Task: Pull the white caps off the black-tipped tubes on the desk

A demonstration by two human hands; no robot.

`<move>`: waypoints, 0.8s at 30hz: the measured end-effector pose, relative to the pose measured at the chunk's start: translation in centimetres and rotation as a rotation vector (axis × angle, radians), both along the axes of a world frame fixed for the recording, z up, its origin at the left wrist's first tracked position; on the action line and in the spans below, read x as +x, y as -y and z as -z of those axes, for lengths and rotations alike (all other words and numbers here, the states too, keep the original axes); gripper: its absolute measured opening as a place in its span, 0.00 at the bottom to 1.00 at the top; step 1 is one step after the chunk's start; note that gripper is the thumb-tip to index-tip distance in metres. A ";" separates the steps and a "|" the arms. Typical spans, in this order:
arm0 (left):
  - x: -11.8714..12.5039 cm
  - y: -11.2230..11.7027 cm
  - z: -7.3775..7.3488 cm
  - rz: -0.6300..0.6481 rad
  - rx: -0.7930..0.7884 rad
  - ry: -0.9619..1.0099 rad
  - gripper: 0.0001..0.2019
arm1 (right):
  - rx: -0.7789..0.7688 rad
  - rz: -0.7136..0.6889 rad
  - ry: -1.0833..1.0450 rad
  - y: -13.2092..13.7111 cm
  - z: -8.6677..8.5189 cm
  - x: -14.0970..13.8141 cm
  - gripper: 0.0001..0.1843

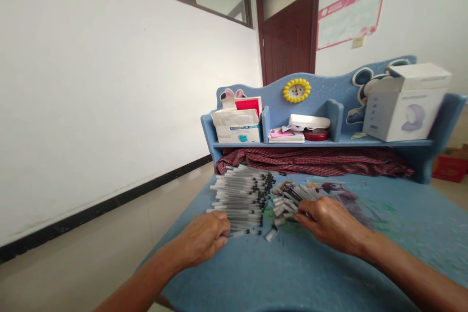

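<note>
Your left hand [208, 236] is curled almost to a fist at the near left end of the pens [241, 197], thumb and forefinger close together; a pen may be pinched there, but the grip can't be made out. Your right hand [331, 219] bends over the near right side of the pile [292, 195], fingers drawn in and tips hidden, so you can't tell what it has hold of, if anything.

The pens lie between your hands and on beyond them, stacked loosely across the tabletop [263, 273], dark ends towards your right hand. Their pale ends sit near the edge beyond your left hand, so a knock from your knuckles could well send some over that side. Only a narrow gap parts them from the pile; pull something out too sharply on the right and its neighbours may slide across and mix in.

White caps [278, 208] crowd your right fingertips and would probably scatter if dragged. One loose cap [270, 235], between your hands, could be swept away by either one. Past both, pens pushed too far might slip under the cloth [310, 161].
</note>
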State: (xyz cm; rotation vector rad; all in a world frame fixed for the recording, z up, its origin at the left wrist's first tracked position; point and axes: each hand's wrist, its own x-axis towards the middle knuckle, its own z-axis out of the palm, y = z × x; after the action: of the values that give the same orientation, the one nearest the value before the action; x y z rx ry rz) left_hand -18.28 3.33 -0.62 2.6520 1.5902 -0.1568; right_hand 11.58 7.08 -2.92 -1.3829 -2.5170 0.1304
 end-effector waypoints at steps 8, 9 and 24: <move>4.6 -0.7 -0.7 0.129 0.027 0.105 0.04 | -0.231 -0.137 -0.398 -0.1 0.4 -0.3 0.20; 5.5 -1.1 -0.8 0.161 0.043 0.115 0.04 | -0.279 -0.142 -0.458 -0.2 0.4 -0.5 0.22; 11.3 -8.1 0.6 0.210 0.175 0.455 0.11 | -0.437 0.166 -0.865 -5.0 1.5 3.9 0.25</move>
State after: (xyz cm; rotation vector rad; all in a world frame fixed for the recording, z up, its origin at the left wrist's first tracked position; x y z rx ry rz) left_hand -6.96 11.39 -1.18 2.7061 1.2306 0.5627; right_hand 15.45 12.04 -4.42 -1.2724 -1.6901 1.0442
